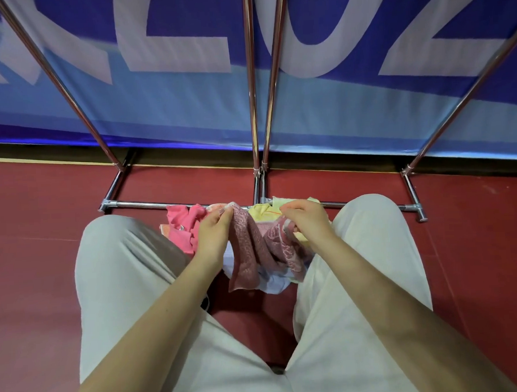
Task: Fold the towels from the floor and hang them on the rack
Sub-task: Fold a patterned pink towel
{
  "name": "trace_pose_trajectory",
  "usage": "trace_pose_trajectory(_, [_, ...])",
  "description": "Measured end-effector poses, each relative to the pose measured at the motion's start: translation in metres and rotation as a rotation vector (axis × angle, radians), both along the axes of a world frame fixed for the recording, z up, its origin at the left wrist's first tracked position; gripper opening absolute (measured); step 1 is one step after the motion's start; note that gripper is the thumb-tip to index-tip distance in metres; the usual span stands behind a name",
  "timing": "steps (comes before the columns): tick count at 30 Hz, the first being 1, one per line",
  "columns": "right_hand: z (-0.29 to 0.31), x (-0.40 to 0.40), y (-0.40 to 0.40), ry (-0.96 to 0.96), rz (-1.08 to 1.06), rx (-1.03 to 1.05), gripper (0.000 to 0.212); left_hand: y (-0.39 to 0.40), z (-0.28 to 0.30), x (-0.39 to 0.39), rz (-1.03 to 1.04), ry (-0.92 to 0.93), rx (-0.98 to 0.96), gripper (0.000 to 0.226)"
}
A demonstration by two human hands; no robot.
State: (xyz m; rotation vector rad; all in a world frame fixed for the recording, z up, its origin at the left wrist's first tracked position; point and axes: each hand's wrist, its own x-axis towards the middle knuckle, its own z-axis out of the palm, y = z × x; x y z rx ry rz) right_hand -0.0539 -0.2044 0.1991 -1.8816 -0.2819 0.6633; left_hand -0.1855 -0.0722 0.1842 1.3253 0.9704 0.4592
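A dusty-pink patterned towel hangs between my two hands, low over the floor between my knees. My left hand pinches its left upper corner. My right hand grips the other upper edge, fingers curled into the cloth. Under and behind it lies a heap of towels: a bright pink one, a yellow one and a pale blue one. The chrome rack stands just beyond the heap, its uprights rising out of the top of the view and its base bars on the floor.
My knees in pale trousers flank the heap. The floor is dark red. A blue banner with large white letters hangs behind the rack. The rack's base bar runs across right behind the towels.
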Motion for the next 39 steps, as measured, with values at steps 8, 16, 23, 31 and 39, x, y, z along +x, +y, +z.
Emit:
trace_pose_trajectory(8, [0.013, -0.020, 0.023, 0.287, 0.025, 0.325, 0.006, -0.018, 0.014, 0.008, -0.037, -0.165, -0.002, 0.042])
trace_pose_trajectory(16, [0.022, -0.032, 0.037, 0.333, -0.004, 0.489, 0.011, -0.024, 0.020, 0.015, 0.074, -0.267, -0.142, 0.020])
trace_pose_trajectory(23, [0.028, -0.035, 0.040, 0.113, 0.123, 0.353, 0.016, -0.010, 0.019, 0.016, 0.113, -0.228, -0.290, 0.031])
trace_pose_trajectory(31, [0.015, -0.027, 0.042, -0.478, 0.208, 0.156, 0.008, -0.007, 0.020, 0.010, -0.037, -0.167, -0.189, 0.020])
trace_pose_trajectory(39, [0.008, -0.028, 0.043, -0.395, 0.258, 0.104, 0.016, 0.000, 0.009, 0.007, 0.093, 0.016, -0.029, 0.027])
